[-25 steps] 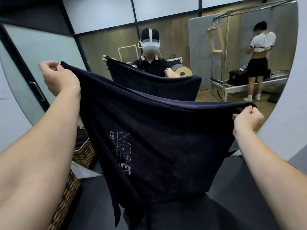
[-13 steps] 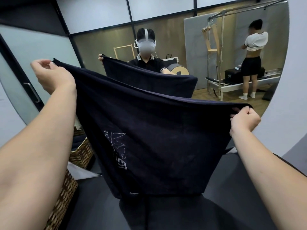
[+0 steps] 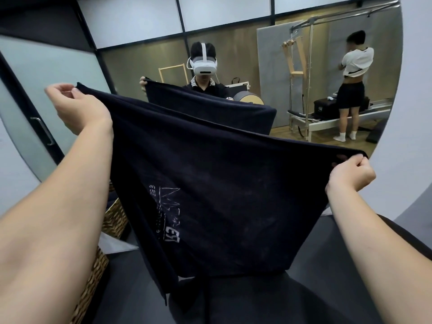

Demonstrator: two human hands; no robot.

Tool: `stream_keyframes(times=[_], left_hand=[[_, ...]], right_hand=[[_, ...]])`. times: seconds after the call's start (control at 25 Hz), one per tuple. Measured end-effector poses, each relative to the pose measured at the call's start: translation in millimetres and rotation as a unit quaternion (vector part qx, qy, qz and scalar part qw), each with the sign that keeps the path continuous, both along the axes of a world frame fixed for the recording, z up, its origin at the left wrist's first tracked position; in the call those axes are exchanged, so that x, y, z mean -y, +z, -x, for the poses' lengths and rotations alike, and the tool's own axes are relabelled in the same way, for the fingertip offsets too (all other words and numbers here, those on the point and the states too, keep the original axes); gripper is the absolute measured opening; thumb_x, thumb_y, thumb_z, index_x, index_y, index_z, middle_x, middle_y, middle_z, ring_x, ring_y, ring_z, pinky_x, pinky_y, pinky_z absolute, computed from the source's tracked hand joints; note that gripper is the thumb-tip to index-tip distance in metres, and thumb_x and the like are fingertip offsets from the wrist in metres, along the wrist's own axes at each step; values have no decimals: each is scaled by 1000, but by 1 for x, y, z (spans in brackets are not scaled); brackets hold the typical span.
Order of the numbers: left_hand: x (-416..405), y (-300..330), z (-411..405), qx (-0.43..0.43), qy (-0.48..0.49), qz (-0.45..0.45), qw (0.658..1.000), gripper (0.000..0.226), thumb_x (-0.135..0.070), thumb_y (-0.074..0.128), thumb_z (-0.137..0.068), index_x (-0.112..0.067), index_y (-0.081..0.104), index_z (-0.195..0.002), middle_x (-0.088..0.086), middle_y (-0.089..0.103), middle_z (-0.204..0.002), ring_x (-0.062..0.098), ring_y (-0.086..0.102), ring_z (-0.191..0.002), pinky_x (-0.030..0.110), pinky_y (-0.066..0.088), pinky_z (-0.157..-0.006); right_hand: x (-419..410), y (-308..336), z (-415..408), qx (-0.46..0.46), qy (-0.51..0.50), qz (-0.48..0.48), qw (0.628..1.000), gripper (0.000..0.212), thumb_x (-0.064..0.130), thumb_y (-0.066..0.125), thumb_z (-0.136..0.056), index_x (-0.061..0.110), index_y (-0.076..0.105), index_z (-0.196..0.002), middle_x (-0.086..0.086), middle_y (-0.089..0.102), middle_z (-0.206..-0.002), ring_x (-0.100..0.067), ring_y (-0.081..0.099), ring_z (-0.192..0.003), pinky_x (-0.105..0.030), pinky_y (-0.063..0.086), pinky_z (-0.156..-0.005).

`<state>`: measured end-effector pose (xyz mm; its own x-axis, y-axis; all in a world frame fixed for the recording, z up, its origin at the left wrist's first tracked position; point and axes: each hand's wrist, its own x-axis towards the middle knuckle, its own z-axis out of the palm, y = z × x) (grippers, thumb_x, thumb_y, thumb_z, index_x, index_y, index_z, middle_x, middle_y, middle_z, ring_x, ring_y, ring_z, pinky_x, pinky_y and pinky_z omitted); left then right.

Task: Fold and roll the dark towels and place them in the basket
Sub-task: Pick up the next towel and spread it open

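Observation:
A dark navy towel (image 3: 233,183) with pale printed lettering hangs spread out in the air in front of me. My left hand (image 3: 77,106) pinches its upper left corner, raised high. My right hand (image 3: 350,176) pinches its upper right corner, held lower, so the top edge slopes down to the right. The towel's bottom edge hangs just above a dark padded surface (image 3: 131,288). A woven wicker basket (image 3: 91,286) stands at the lower left, mostly hidden behind my left arm.
A large round mirror (image 3: 257,54) faces me and reflects me holding the towel. A second woven basket (image 3: 115,220) sits behind the first. In the mirror a person (image 3: 350,85) stands by exercise equipment (image 3: 304,118). A glass door (image 3: 42,127) is at left.
The towel has been lifted a little, so its bottom edge hangs free and flatter. Both hands keep their pinch on the corners; the right side sits lower than the left.

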<state>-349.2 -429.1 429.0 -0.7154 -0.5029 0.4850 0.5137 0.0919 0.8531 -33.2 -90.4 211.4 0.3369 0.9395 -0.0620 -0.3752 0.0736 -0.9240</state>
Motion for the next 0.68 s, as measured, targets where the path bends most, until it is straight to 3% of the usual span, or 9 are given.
stream_keyframes(times=[0.12, 0.24, 0.36, 0.52, 0.68], left_hand=[[5, 3, -2, -33, 36, -14, 999, 15, -15, 40, -99, -30, 42, -96, -18, 56, -86, -9, 52, -72, 2, 36, -62], [13, 12, 4, -70, 57, -48, 995, 15, -16, 41, -98, -30, 45, -95, -19, 57, -82, -16, 52, -69, 1, 36, -63], [19, 14, 23, -105, 50, -79, 990, 8, -26, 43, -96, -32, 48, -95, -23, 59, -82, -17, 53, -71, 1, 36, -64], [18, -8, 67, -71, 21, -119, 990, 11, -40, 40, -94, -38, 50, -98, -32, 57, -86, -19, 55, -76, 3, 42, -73], [-13, -67, 109, 15, 22, -77, 997, 6, -40, 41, -96, -38, 47, -95, -33, 57, -83, -22, 53, -71, 2, 42, -73]], right_hand=[[-4, 11, -4, -61, -47, -49, 996, 38, 26, 38, -100, 20, 38, -62, 0, 57, -64, -19, 47, -53, -26, 43, -50], [-11, 32, -15, -81, -99, -101, 987, 37, 24, 41, -98, 24, 38, -61, 3, 48, -60, -16, 40, -57, -33, 45, -56], [-4, 60, -19, -89, -139, -151, 975, 38, 13, 43, -98, 25, 36, -63, 15, 42, -59, -3, 33, -59, -22, 43, -63], [-3, 79, -10, -91, -109, -181, 973, 41, 6, 40, -99, 22, 28, -63, 18, 34, -45, -1, 27, -48, -18, 33, -52], [-47, 51, 33, -42, -34, -132, 990, 38, 13, 41, -98, 20, 38, -61, 5, 51, -50, -14, 43, -42, -31, 45, -45]])
